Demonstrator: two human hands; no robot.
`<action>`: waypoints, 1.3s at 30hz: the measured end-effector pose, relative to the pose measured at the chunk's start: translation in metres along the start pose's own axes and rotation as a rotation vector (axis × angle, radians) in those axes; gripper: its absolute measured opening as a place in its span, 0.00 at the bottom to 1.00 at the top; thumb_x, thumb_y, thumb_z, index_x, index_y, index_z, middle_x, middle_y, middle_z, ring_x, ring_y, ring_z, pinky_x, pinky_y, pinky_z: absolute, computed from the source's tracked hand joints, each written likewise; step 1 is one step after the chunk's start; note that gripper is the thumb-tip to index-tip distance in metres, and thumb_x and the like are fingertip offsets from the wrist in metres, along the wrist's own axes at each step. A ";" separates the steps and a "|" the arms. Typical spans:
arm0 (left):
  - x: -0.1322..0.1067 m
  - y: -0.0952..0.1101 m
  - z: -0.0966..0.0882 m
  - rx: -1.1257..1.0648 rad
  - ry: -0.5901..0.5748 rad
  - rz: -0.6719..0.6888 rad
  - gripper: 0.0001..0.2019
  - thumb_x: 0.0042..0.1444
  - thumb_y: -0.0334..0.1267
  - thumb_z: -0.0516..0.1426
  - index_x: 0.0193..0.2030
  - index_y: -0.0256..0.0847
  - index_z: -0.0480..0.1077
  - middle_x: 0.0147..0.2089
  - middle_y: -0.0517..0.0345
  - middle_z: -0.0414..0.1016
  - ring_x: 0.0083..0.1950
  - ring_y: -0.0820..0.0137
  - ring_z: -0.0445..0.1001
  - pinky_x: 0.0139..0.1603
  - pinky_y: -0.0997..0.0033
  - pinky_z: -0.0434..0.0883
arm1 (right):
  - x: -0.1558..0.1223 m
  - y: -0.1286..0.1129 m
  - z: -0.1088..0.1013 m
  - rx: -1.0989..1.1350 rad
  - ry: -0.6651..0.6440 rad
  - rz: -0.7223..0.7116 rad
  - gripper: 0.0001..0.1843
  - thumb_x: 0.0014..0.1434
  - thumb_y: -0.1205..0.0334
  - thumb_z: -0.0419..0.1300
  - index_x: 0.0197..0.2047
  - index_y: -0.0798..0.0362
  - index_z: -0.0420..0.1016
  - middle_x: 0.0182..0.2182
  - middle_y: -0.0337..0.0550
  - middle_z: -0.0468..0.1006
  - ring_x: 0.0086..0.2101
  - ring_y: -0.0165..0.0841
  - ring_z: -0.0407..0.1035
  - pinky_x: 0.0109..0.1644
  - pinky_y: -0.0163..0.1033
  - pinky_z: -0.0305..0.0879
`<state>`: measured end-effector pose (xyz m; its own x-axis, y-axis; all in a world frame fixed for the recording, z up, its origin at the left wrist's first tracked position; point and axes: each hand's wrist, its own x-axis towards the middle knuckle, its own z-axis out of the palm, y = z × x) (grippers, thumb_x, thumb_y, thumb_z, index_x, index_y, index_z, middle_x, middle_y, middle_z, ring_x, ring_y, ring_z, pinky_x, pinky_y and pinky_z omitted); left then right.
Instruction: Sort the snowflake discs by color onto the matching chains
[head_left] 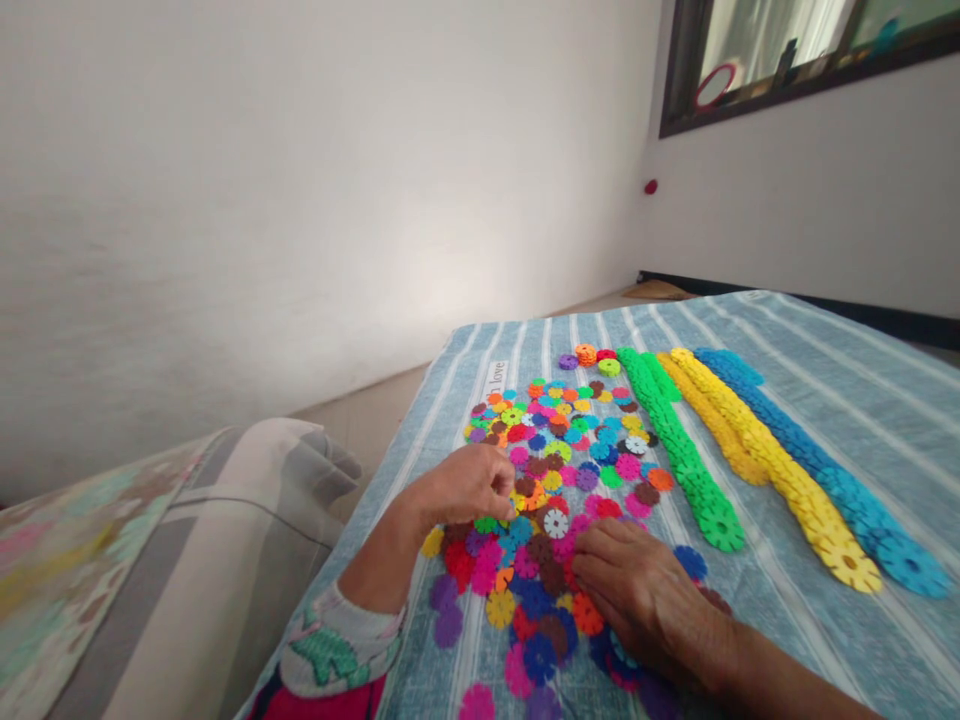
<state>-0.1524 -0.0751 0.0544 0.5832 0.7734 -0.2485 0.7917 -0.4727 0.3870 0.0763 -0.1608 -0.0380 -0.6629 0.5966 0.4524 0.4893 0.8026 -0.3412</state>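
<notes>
Many-coloured notched plastic discs, shaped like snowflakes, lie in a loose pile (556, 523) on the striped cloth. My left hand (469, 485) is over the pile's left side, thumb and fingertips pinched together. Whatever it may hold is too small or hidden to make out. On the right side of the pile rests my right hand (652, 590), palm down, its fingers bent and pressed together among the discs. Those fingertips are partly hidden, so I cannot see what is under them. A white disc (556, 523) lies between the two hands.
Right of the pile run overlapping rows of green discs (675, 450), yellow discs (780, 470) and blue discs (817, 450). Small stacks, one of them orange (586, 354), stand at the far end. A striped grey cloth (225, 560) covers something at the left. A wall is beyond.
</notes>
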 end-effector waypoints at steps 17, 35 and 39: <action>0.006 0.018 0.019 0.226 -0.090 -0.024 0.05 0.42 0.28 0.60 0.28 0.41 0.73 0.24 0.65 0.69 0.26 0.74 0.63 0.28 0.74 0.54 | 0.000 0.002 -0.001 -0.007 -0.054 0.009 0.11 0.64 0.71 0.50 0.30 0.54 0.68 0.30 0.43 0.72 0.32 0.34 0.61 0.36 0.40 0.54; 0.005 0.022 0.015 0.163 -0.139 0.020 0.06 0.40 0.28 0.57 0.22 0.38 0.62 0.20 0.67 0.57 0.23 0.77 0.55 0.25 0.75 0.51 | -0.002 0.004 0.000 -0.013 -0.016 -0.022 0.11 0.63 0.71 0.52 0.30 0.54 0.67 0.29 0.43 0.71 0.31 0.34 0.60 0.35 0.41 0.53; 0.004 0.018 0.010 0.059 -0.106 0.014 0.06 0.41 0.29 0.57 0.22 0.38 0.61 0.20 0.68 0.57 0.24 0.78 0.54 0.25 0.75 0.50 | -0.002 0.003 0.000 -0.017 -0.023 -0.007 0.11 0.64 0.71 0.51 0.30 0.54 0.67 0.29 0.43 0.71 0.31 0.34 0.61 0.35 0.40 0.54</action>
<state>-0.1341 -0.0845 0.0515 0.6077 0.7188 -0.3377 0.7910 -0.5096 0.3387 0.0791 -0.1596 -0.0395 -0.6790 0.5907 0.4359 0.4940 0.8069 -0.3238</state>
